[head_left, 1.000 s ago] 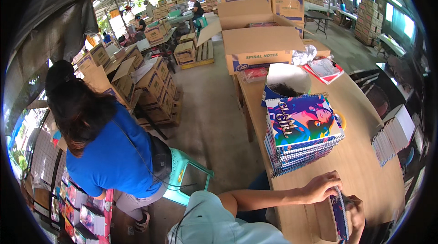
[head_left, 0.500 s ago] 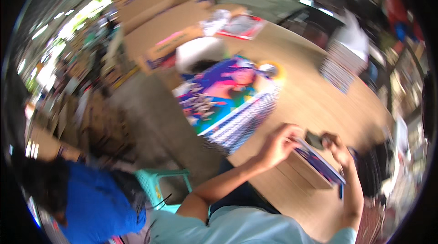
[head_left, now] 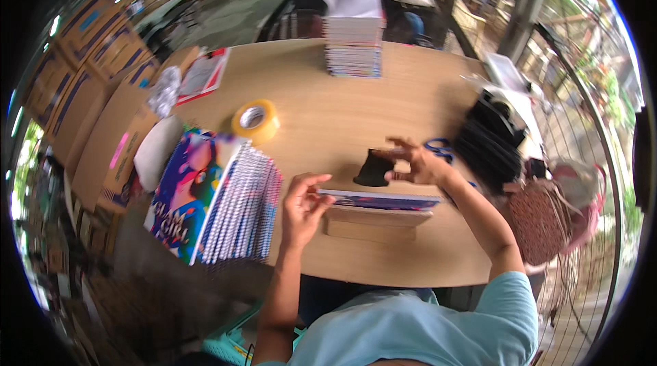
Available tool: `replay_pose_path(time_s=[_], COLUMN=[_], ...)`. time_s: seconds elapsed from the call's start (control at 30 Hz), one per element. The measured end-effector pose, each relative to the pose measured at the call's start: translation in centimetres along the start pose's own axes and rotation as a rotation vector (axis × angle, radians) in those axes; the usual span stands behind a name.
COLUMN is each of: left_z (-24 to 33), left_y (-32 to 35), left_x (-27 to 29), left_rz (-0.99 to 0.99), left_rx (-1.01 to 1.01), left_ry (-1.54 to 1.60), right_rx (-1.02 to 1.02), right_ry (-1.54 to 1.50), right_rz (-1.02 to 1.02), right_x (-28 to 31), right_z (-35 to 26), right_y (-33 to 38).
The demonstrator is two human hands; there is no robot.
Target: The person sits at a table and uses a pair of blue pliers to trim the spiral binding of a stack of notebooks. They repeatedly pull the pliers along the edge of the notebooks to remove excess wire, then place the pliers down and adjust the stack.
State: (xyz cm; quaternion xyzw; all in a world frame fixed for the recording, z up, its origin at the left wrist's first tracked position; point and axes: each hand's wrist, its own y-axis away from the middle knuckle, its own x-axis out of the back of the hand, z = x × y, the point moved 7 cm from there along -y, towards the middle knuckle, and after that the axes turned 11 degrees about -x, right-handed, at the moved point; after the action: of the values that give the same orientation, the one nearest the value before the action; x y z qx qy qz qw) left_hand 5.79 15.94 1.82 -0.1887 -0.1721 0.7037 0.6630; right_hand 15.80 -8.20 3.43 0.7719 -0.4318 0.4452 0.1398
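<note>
A spiral notebook stands on edge in front of me, a strip of its colourful cover showing above its brown back. My left hand grips its left end between thumb and bent fingers. Just beyond it, my right hand has curved fingers at the right side of a small dark cloth-like piece; the exact grip is blurred. To the left lies a pile of spiral notebooks, the top one with a bright illustrated cover.
A yellow tape roll lies beyond the pile. At the far edge stands a paper stack with loose white sheets. Blue scissors, a black bag and a woven pouch are at the right. Cardboard boxes stand left.
My view has swung right, so the pile and boxes sit farther left. The notebook now stands level across in front of me. My right hand's fingers have spread somewhat at the dark piece.
</note>
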Motion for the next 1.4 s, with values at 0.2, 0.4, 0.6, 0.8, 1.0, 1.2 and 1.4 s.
replay_pose_path(time_s=[0.2,0.4,0.6,0.8,1.0,1.2,1.4], left_z=[-0.6,-0.6,-0.5,-0.9,-0.6,0.3,-0.1], left_y=[0.5,0.8,0.9,0.4,0.3,-0.1,0.5], left_x=[-1.5,-1.0,-1.4,-1.9,-1.9,-2.0,-1.4], left_rz=[0.078,0.153,0.206,0.224,0.214,0.219,0.258], left_rx=[0.048,0.054,0.1,0.113,0.149,0.092,0.069], left_ry=[0.168,0.248,0.405,0.414,0.404,0.424,0.244], right_rx=[-0.462,-0.482,-0.096,0.721,0.988,1.026,0.314], right_ry=[0.274,0.553,0.122,0.69,0.904,1.011,0.547], right_rz=[0.275,0.555,0.704,0.394,0.21,0.062,-0.182], right_x=[5.7,0.6,9.1,5.5,3.1,2.3,1.8], right_z=[11.5,7.9,-3.9,-19.0,-22.3,-23.2,-17.5], right_y=[9.7,17.6,11.6,2.3,-0.2,-0.5,-2.1])
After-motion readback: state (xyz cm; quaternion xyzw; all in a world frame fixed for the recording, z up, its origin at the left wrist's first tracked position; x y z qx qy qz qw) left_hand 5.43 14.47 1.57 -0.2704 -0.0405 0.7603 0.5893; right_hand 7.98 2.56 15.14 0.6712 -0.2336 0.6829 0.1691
